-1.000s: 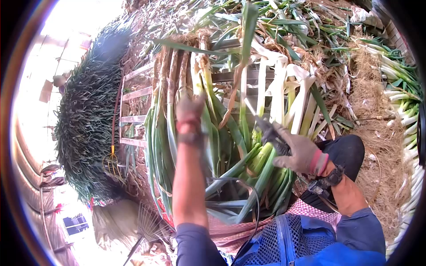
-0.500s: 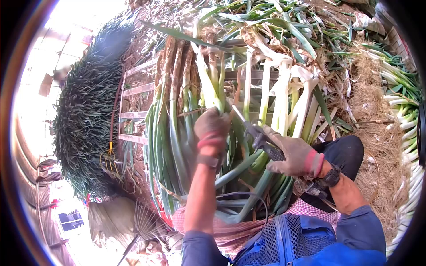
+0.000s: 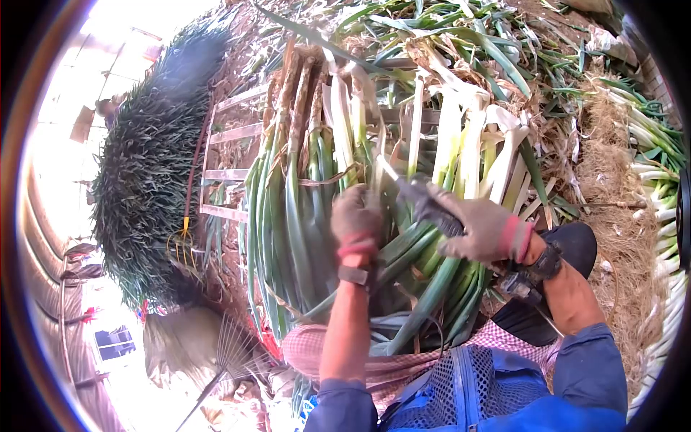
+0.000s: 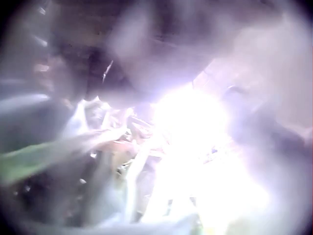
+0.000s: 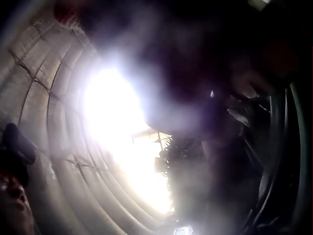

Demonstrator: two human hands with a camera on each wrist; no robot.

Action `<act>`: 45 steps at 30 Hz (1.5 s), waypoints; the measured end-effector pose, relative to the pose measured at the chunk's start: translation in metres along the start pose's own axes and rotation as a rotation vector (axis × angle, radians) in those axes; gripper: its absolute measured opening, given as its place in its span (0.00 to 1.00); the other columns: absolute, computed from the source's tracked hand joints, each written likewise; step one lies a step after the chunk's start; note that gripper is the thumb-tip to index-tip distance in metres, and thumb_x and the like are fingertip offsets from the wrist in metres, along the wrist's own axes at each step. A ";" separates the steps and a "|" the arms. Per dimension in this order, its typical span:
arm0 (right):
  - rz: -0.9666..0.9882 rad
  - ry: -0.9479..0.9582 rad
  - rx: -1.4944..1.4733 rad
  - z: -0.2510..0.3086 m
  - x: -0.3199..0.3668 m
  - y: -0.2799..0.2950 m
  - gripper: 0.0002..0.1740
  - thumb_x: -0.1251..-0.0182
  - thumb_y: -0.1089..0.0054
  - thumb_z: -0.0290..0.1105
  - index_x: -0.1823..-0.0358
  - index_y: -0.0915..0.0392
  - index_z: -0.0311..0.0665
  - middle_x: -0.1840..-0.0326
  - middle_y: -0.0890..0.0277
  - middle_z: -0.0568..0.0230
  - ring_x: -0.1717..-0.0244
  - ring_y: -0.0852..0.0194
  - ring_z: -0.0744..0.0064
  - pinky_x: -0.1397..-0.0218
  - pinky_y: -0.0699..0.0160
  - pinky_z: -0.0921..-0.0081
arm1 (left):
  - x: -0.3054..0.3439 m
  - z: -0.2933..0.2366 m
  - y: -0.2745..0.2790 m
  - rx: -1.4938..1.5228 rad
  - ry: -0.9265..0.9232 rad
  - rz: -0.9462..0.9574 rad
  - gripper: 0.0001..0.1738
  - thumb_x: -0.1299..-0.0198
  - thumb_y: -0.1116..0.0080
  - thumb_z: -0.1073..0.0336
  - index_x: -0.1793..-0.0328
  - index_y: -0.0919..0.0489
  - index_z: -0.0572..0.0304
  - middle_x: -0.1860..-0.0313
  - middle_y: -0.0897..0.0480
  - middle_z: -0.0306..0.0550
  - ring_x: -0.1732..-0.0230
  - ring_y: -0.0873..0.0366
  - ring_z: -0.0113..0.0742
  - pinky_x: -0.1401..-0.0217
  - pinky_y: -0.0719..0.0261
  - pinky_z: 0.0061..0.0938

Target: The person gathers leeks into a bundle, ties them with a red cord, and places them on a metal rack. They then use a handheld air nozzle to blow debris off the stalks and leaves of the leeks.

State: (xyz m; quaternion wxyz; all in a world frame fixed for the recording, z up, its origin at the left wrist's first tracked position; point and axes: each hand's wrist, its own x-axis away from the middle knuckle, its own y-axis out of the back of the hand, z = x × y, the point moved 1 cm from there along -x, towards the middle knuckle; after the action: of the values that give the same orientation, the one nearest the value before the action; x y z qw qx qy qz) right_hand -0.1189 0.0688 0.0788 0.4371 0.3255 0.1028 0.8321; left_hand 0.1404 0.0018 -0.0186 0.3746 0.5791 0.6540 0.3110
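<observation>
In the head view my gloved left hand (image 3: 358, 216) grips a leek (image 3: 358, 119) by its green part. Its pale stalk points up and away, blurred near the tip. My gloved right hand (image 3: 486, 229) holds a black air blow gun (image 3: 430, 205), its thin nozzle angled toward that stalk. Unpeeled leeks (image 3: 291, 155) with brown, dirty bases lie left of my left hand. On the right, clean white leeks (image 3: 450, 137) lie side by side, bases away from me. The left wrist view is washed out by glare; the right wrist view is mostly dark.
A slatted rack (image 3: 234, 155) lies under the leeks. Leaf scraps (image 3: 497, 50) litter the ground beyond. A tall leek pile (image 3: 147, 173) stands left, with a yellow fork (image 3: 183, 245) and a wire rake (image 3: 230, 353) nearby. More white leeks (image 3: 658, 216) line the far right.
My left hand has moved right and toward me from over the unpeeled leeks, bringing a leek beside the nozzle. My right hand has stayed nearly in place with the blow gun.
</observation>
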 end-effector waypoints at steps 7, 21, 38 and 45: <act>-0.078 0.017 0.133 0.013 -0.027 -0.025 0.60 0.34 0.26 0.49 0.09 0.52 0.33 0.46 0.14 0.31 0.43 0.13 0.33 0.34 0.18 0.51 | -0.033 0.015 0.000 -0.411 -0.002 0.048 0.31 0.39 0.24 0.45 0.42 0.16 0.61 0.41 0.15 0.59 0.36 0.17 0.59 0.34 0.18 0.46; -0.204 -0.020 0.174 0.028 -0.135 0.008 0.57 0.35 0.26 0.48 0.11 0.47 0.33 0.45 0.13 0.33 0.41 0.13 0.36 0.34 0.18 0.52 | -0.012 0.006 0.028 0.024 0.347 0.349 0.32 0.47 0.22 0.58 0.39 0.20 0.64 0.52 0.09 0.63 0.49 0.09 0.60 0.42 0.13 0.45; -0.364 -0.071 0.151 0.029 -0.228 0.022 0.57 0.36 0.29 0.48 0.09 0.47 0.40 0.41 0.12 0.38 0.37 0.14 0.38 0.27 0.22 0.53 | -0.010 0.018 0.000 -0.276 0.224 0.109 0.36 0.44 0.18 0.48 0.35 0.20 0.59 0.46 0.10 0.59 0.45 0.11 0.60 0.41 0.15 0.47; -0.181 -0.031 0.077 0.021 -0.165 0.006 0.61 0.36 0.24 0.51 0.09 0.51 0.39 0.44 0.13 0.33 0.44 0.12 0.36 0.35 0.16 0.54 | -0.039 0.017 0.012 -0.056 0.362 0.273 0.39 0.48 0.15 0.50 0.37 0.23 0.64 0.49 0.09 0.60 0.50 0.09 0.59 0.43 0.13 0.44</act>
State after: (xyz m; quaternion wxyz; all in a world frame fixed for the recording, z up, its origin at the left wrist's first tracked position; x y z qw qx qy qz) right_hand -0.0429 -0.0683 0.0236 0.4990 0.3441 0.1569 0.7797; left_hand 0.1627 -0.0352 -0.0121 0.2213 0.5862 0.6175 0.4755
